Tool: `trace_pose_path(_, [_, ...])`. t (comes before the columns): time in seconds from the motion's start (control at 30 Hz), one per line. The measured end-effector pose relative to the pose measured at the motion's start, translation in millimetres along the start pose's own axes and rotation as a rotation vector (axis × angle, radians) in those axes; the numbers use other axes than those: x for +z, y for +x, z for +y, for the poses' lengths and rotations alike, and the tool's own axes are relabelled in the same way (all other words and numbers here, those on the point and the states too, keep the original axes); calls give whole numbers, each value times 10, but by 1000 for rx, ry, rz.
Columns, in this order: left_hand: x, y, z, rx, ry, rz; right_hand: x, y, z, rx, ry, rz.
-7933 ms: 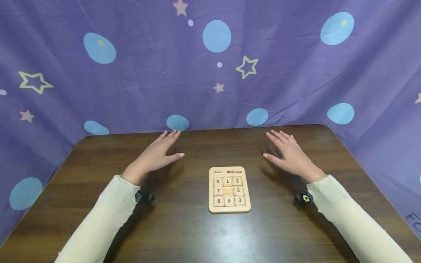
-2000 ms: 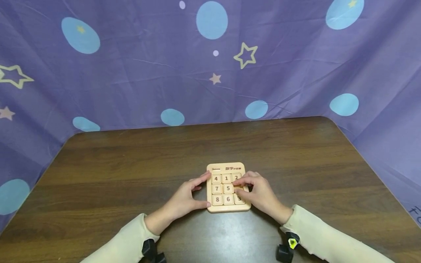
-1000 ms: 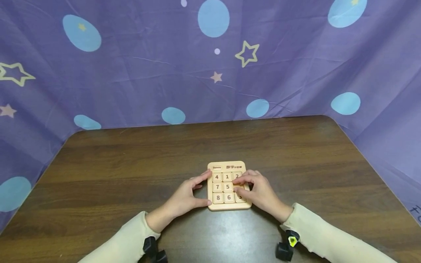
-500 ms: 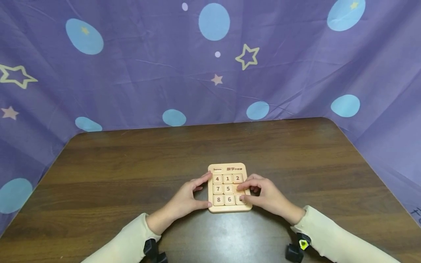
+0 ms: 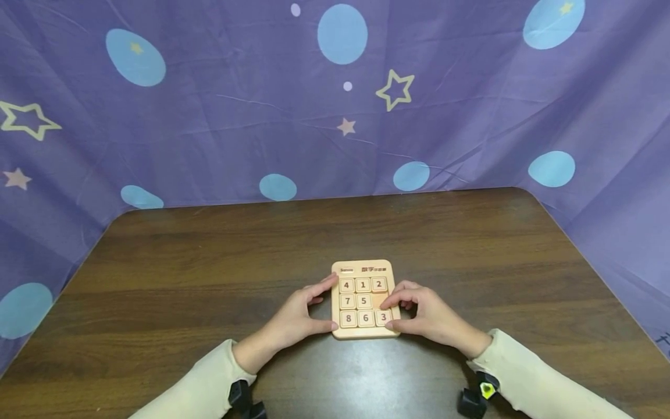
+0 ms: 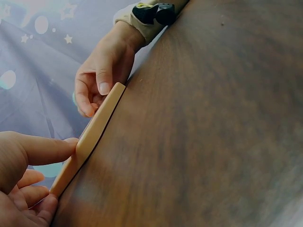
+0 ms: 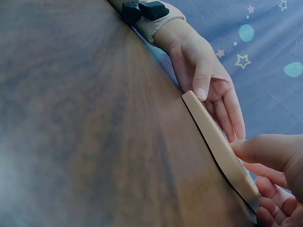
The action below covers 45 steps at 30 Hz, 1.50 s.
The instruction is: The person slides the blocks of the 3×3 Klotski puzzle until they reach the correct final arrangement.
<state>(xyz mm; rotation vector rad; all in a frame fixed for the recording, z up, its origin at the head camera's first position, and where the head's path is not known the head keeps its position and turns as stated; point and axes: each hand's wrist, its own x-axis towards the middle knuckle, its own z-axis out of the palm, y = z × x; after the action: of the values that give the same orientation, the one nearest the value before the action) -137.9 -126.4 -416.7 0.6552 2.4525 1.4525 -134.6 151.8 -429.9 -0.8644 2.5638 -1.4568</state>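
A light wooden number sliding puzzle lies flat on the table. Its rows read 4 1 2, then 7 5 and a bare slot, then 8 6 3. My left hand holds the puzzle's left side, index finger near the upper corner and thumb near the lower one. On the other side is my right hand, its thumb touching the lower right of the 3 tile. The right index fingertip is at the bare slot, just above that tile. In both wrist views the puzzle shows edge-on, so its tiles are hidden.
The dark wooden table extends around the puzzle on all sides. Behind its far edge hangs a purple curtain with stars and blue spots. A black wrist camera sits beneath the left sleeve, another beneath the right.
Both hands have come from apart to the puzzle. The 5 tile has shifted left into the centre, leaving the slot at right. Lately my right hand has drawn back rightward and down towards the 3.
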Motion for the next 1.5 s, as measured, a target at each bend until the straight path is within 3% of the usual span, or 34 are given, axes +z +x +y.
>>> trace_pose_path(0.3, [-12,-11,-13,33,3,0,-19,28,3,-21,-5,-35])
trace_pose_path(0.8, [-11,-7,-20,32,8,6,-22,33,-6,-1,37,-42])
trace_pose_path(1.5, [-13,11,12,22,0,-16,-28,98,53,15,-61,79])
